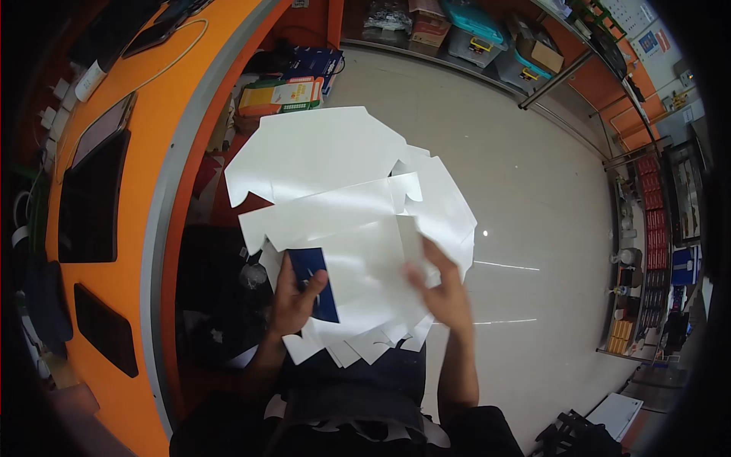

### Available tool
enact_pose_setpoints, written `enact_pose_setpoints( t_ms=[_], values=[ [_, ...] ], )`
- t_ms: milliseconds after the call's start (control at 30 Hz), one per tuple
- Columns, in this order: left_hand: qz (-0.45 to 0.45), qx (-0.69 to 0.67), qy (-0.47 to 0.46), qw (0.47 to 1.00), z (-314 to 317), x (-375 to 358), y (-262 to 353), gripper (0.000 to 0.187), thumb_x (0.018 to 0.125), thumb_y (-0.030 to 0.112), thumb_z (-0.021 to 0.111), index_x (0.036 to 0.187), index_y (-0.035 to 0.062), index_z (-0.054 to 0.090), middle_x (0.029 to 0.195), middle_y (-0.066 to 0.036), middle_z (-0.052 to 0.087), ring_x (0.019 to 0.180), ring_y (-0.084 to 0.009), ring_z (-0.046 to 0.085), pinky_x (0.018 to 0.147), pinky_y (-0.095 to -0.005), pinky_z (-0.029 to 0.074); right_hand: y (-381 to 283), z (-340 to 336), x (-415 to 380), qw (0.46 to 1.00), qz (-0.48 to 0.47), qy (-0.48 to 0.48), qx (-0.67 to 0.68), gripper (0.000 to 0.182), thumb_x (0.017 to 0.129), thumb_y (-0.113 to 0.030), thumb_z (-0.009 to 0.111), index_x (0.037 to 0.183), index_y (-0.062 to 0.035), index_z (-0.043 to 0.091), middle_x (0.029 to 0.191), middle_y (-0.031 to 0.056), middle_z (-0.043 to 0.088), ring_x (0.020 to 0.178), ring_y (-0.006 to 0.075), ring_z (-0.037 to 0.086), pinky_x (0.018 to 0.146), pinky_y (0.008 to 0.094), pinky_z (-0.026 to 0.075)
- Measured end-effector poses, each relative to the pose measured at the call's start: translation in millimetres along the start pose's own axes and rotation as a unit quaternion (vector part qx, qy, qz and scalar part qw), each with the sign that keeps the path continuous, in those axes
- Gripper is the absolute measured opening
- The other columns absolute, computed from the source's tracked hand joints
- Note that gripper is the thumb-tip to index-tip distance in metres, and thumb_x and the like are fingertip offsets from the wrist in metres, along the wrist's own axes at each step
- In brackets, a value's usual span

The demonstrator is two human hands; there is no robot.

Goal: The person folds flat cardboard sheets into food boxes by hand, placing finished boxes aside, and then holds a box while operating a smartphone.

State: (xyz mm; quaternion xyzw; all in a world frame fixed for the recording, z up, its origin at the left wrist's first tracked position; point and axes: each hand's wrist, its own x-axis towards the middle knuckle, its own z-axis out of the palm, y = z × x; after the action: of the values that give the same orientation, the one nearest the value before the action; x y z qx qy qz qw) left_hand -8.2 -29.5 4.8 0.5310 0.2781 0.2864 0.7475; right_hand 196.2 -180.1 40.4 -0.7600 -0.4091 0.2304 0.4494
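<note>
A stack of glossy white die-cut card sheets (320, 156), which look like flat box blanks, lies over my lap. The top card sheet (358, 259) has a dark blue panel (327, 293) folded over at its left edge. My left hand (298, 298) grips that edge, thumb pressed on the blue panel and fingers underneath. At the sheet's right side a narrow flap (409, 232) stands bent up. My right hand (443, 291) is at this flap, thumb on the inner side and fingers on the outer side, a little blurred by motion.
To the left runs an orange table (164, 114) with a grey edge, a tablet (95, 202) and a phone (105, 327) on it. Storage boxes with teal lids (474, 27) sit on a low shelf at the back. Racks (655, 221) line the right side.
</note>
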Motion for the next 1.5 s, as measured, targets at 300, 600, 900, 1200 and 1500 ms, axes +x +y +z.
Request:
enact_pose_setpoints(
  t_ms=[300,600,900,1200,1500],
  values=[
    [-0.037,0.04,-0.177,0.983,-49,9,13,0.089,0.094,0.037,0.07,0.155,-0.0036,0.02,0.143,-0.016,0.049,0.133,-0.0235,0.045,0.111,-0.0362,0.034,0,-38,35,0.953,0.143,0.056,0.26,0.039,0.097,-0.016,0.066,0.13,0.0048,0.059,0.096,0.0102,0.07,0.082,0.0153,0.065,0.076,0.0309,0.056],
    [0.13,0.289,-0.108,0.942,38,-32,104,0.064,0.082,0.025,0.081,0.132,-0.0001,0.051,0.117,-0.018,0.057,0.107,-0.0289,0.062,0.09,-0.0379,0.051,-7,-14,35,0.964,0.101,0.188,0.157,0.023,0.095,-0.015,0.067,0.107,0.0043,0.072,0.073,0.0051,0.068,0.063,0.0092,0.059,0.06,0.0237,0.047],
    [0.159,0.359,-0.14,0.909,93,-10,11,0.051,0.09,0.006,0.067,0.136,-0.0044,0.05,0.121,-0.022,0.056,0.11,-0.033,0.064,0.082,-0.0342,0.058,-25,-13,14,0.985,0.002,0.172,0.022,0.02,0.09,-0.007,0.067,0.106,0.0046,0.074,0.08,0.014,0.071,0.068,0.0154,0.066,0.067,0.0275,0.052],
    [0.012,0.165,-0.087,0.982,96,-14,-4,0.031,0.095,-0.004,0.058,0.125,-0.0086,0.061,0.116,-0.016,0.066,0.1,-0.0185,0.068,0.076,-0.0275,0.061,-43,-10,7,0.982,0.083,0.166,0.023,0.023,0.09,-0.004,0.062,0.107,0.0074,0.072,0.084,0.0145,0.071,0.067,0.0183,0.069,0.057,0.0274,0.055],
    [0.031,0.165,-0.05,0.985,102,-9,-19,0.035,0.092,-0.009,0.059,0.126,-0.0033,0.063,0.118,-0.015,0.064,0.096,-0.0227,0.07,0.078,-0.0294,0.063,-33,27,-6,0.979,0.022,0.193,-0.059,0.024,0.09,-0.005,0.064,0.109,0.0072,0.072,0.086,0.0176,0.07,0.062,0.0234,0.068,0.054,0.0316,0.052]
  ],
)
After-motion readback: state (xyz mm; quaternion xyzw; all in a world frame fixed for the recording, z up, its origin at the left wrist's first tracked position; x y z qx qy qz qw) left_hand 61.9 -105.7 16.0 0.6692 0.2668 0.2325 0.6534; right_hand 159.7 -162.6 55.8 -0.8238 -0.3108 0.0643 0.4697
